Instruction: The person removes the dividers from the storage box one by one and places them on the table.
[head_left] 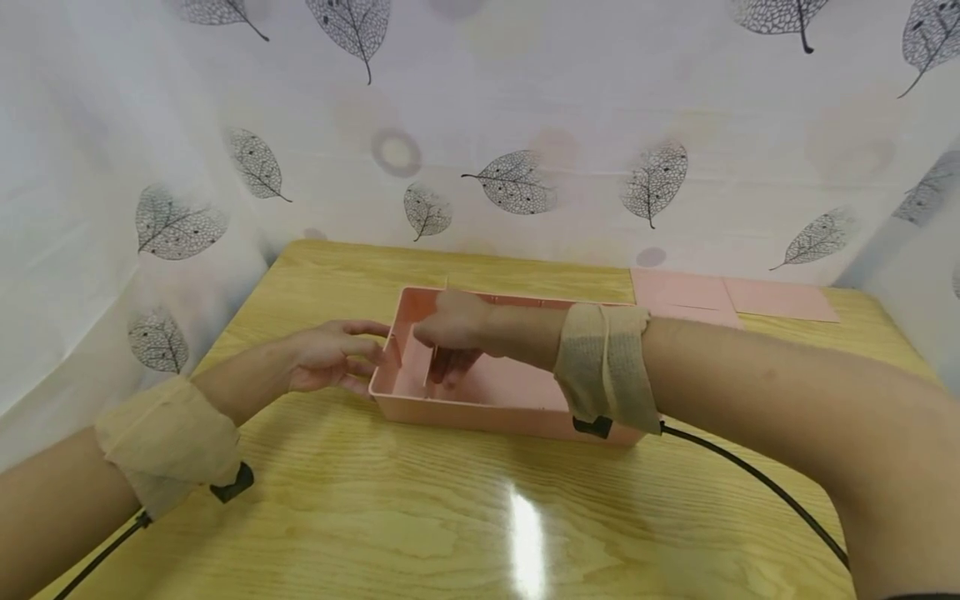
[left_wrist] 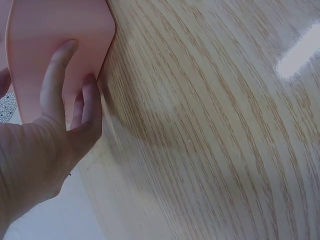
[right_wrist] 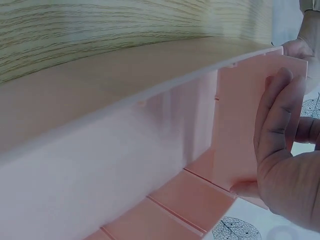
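Note:
A long pink box (head_left: 465, 414), open at the top, stands on the wooden table. My left hand (head_left: 326, 354) is against the outside of its left end, and in the left wrist view spread fingertips (left_wrist: 67, 49) press on that wall. My right hand (head_left: 456, 321) reaches into the box near the left end. It grips a thin pink divider panel (right_wrist: 242, 115) that stands upright across the box, with fingers lying along its face in the right wrist view. The panel's lower edge is partly hidden, so I cannot tell whether it sits in a slot.
Several flat pink panels (head_left: 678, 292) lie at the back right of the table (head_left: 360, 500). A white curtain (head_left: 570, 108) with leaf prints hangs behind. Both wrists carry beige wraps with black cables (head_left: 757, 475). Narrow ridges or slots mark the inside of the box.

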